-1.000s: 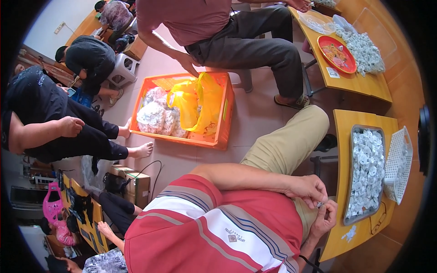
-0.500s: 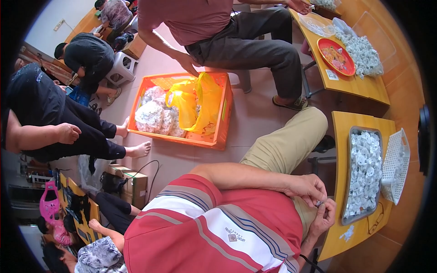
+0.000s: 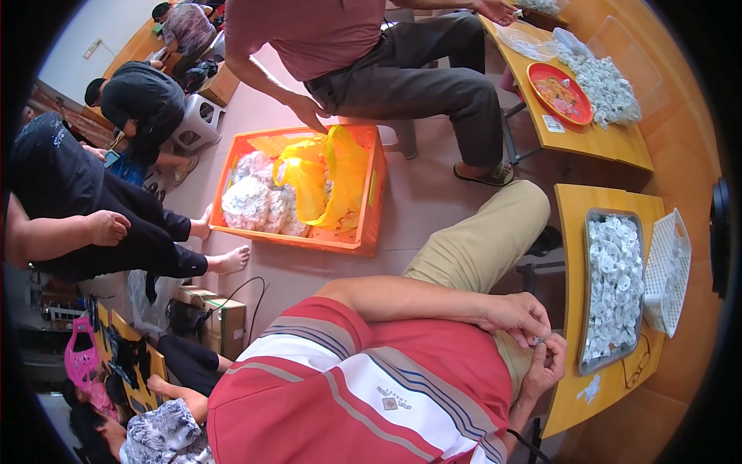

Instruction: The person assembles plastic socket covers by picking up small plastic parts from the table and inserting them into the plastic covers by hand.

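Note:
My left hand (image 3: 516,315) and my right hand (image 3: 546,363) meet in front of my lap. Their fingertips pinch a small greyish piece (image 3: 539,340), mostly covered by the fingers and too small to name. To the right of the hands, a grey metal tray (image 3: 585,309) on a yellow table (image 3: 570,232) holds a heap of small whitish plastic parts (image 3: 614,282). A white perforated basket (image 3: 666,267) leans beside the tray, with some pale parts inside it.
Eyeglasses (image 3: 638,363) and a white scrap (image 3: 589,389) lie on the near table. An orange crate (image 3: 297,241) with bagged parts and a yellow bag (image 3: 344,178) stands on the floor. A seated co-worker (image 3: 402,77) reaches toward it. Another table (image 3: 572,143) bears a red plate (image 3: 560,93).
The whole view has shifted slightly, so the surroundings sit a little further left. My fingers have moved a little around the small piece, still pinching it.

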Motion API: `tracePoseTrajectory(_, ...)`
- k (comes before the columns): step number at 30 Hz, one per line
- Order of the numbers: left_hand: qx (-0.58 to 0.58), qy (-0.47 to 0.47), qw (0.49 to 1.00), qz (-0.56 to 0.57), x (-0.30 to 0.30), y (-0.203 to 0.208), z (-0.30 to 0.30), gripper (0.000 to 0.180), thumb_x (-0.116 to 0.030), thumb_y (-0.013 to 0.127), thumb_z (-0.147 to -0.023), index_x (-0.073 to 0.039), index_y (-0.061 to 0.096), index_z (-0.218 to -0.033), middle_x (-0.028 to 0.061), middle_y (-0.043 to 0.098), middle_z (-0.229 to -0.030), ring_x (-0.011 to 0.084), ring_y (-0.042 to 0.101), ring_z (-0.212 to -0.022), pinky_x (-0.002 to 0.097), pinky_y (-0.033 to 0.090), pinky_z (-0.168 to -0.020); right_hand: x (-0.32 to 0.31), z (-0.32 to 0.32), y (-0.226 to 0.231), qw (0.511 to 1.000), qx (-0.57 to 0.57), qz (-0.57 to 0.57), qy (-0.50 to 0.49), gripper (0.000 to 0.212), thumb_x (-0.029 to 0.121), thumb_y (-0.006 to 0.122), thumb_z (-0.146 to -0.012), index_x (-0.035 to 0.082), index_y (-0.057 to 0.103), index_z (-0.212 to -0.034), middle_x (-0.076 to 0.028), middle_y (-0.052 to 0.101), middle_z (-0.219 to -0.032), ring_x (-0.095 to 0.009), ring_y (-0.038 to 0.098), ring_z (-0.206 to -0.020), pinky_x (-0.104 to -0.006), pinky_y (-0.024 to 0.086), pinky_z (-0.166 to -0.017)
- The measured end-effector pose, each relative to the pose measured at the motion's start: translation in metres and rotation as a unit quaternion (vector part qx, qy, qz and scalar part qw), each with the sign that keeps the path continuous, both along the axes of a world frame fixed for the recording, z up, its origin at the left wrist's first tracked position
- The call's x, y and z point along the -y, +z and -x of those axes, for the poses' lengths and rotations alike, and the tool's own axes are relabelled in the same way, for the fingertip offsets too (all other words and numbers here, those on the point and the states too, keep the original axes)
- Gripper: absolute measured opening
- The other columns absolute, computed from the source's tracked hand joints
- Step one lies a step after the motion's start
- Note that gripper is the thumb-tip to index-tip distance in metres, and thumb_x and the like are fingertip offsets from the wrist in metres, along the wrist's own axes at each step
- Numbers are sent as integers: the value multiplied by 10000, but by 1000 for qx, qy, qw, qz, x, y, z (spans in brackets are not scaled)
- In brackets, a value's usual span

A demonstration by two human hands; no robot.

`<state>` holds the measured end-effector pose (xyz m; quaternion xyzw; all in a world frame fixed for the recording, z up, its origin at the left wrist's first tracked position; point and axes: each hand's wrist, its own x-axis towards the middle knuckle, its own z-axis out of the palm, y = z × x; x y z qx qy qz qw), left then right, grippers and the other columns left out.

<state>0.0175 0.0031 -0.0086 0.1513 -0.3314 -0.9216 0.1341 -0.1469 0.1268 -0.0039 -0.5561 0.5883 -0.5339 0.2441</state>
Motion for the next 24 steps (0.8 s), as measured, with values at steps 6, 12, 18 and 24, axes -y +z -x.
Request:
tracePoseTrajectory(6,12,-12,1000,7,1,1,1,249,-201,709,-931,11,646,-1043,58,668,-908,113,672,-789,229,579,-716,-3,4,-5,1000,1,-8,6,86,58,650,-942,3,592,-975,-54,578,-1058,-109,541,-875,-223,430,-756)
tracePoseTrajectory(12,14,-21,1000,13,0,-1,3,238,-195,698,-939,12,655,-1047,41,649,-898,103,652,-822,237,581,-732,-3,-2,-2,1000,23,-5,3,94,53,660,-930,2,590,-967,-45,565,-1023,-106,511,-835,-219,410,-726)
tracePoseTrajectory(18,17,-33,999,8,-1,4,7,221,-189,693,-945,1,663,-1054,31,656,-906,84,646,-825,234,583,-741,-6,-1,0,1000,-3,6,-19,135,55,714,-887,-6,606,-939,-82,566,-1008,-141,553,-846,-236,454,-719)
tracePoseTrajectory(24,13,-41,999,-10,-3,4,11,200,-163,693,-939,0,659,-1050,30,655,-908,85,645,-814,237,595,-727,-11,2,-6,999,-13,10,-40,148,69,734,-870,4,610,-917,-77,576,-977,-145,554,-836,-241,452,-702)
